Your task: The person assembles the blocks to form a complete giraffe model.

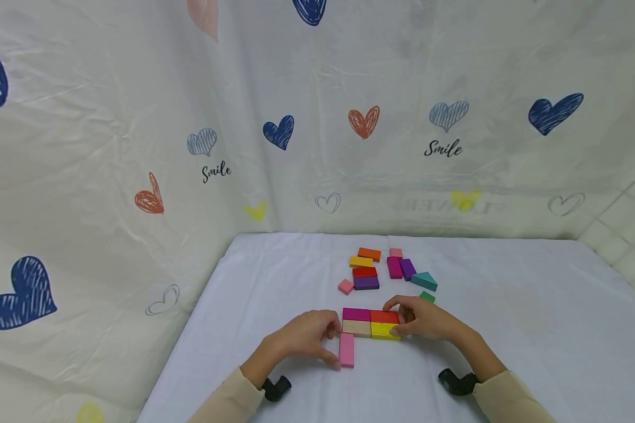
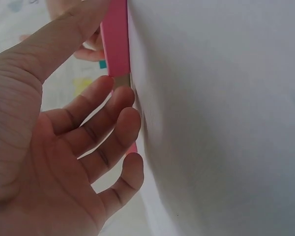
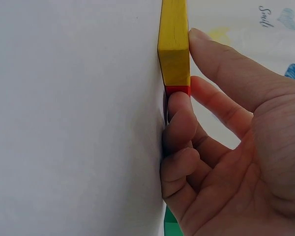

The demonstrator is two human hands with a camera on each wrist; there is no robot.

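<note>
Four flat wooden blocks lie joined in two rows: a magenta block [image 1: 356, 314], a red block [image 1: 384, 316], a beige block [image 1: 356, 328] and a yellow block [image 1: 384, 331]. Below the beige one a pink block [image 1: 346, 351] stands lengthwise. My left hand [image 1: 309, 335] has its thumb at the pink block's left side, loosely bent fingers near the beige block's end. My right hand [image 1: 423, 318] touches the right end of the group, thumb at the yellow block [image 3: 174, 54], index finger by the red block's far edge. Its other fingers bend against the red block's end [image 3: 178, 90].
Beyond the group lie several loose blocks, among them a purple block [image 1: 367, 283], an orange block [image 1: 369, 254], a small pink block [image 1: 346, 286] and a teal triangular block [image 1: 425, 281]. A green block [image 1: 427, 296] is partly behind my right hand. A heart-printed cloth [image 1: 317, 170] hangs behind the white table [image 1: 275, 276].
</note>
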